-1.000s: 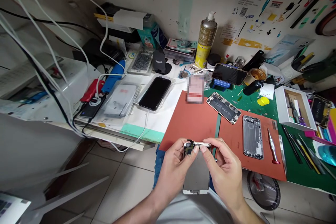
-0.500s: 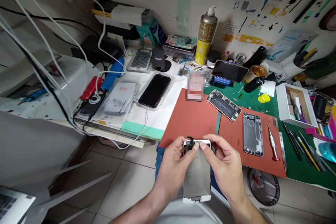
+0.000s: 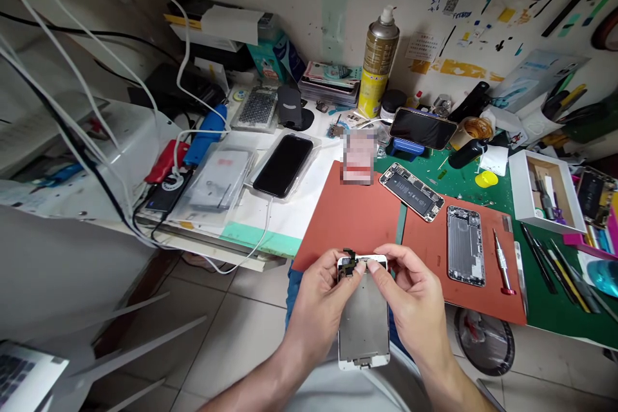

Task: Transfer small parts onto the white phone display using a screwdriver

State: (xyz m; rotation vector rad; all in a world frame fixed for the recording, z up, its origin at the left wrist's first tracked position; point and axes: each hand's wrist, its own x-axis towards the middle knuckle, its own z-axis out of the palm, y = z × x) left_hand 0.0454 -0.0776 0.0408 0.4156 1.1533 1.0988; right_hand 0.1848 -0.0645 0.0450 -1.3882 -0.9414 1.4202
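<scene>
A white-framed phone screen (image 3: 363,328), its grey metal back facing up, is held over my lap at the table's front edge. My left hand (image 3: 321,299) grips its upper left side, thumb pressed near the top. My right hand (image 3: 412,299) holds the upper right corner, its thumb close to the other at the top middle. A dark flex cable (image 3: 348,262) sticks up at the top left corner of the screen. What the thumb tips press on is too small to make out. Beyond my hands lie an opened phone with its battery (image 3: 411,192) and a bare phone housing (image 3: 465,246).
On the orange mat (image 3: 333,219) lies a screwdriver (image 3: 503,264); several tweezers and pens (image 3: 555,270) are farther right. A black phone (image 3: 284,166) rests at left, by plastic-wrapped parts (image 3: 215,180). A spray can (image 3: 379,61) and a propped phone (image 3: 423,129) stand behind. Cables hang at left.
Almost nothing differs. The lower end of the phone screen has tilted up very slightly, and both hands keep the same hold. The camera view has shifted a little.
</scene>
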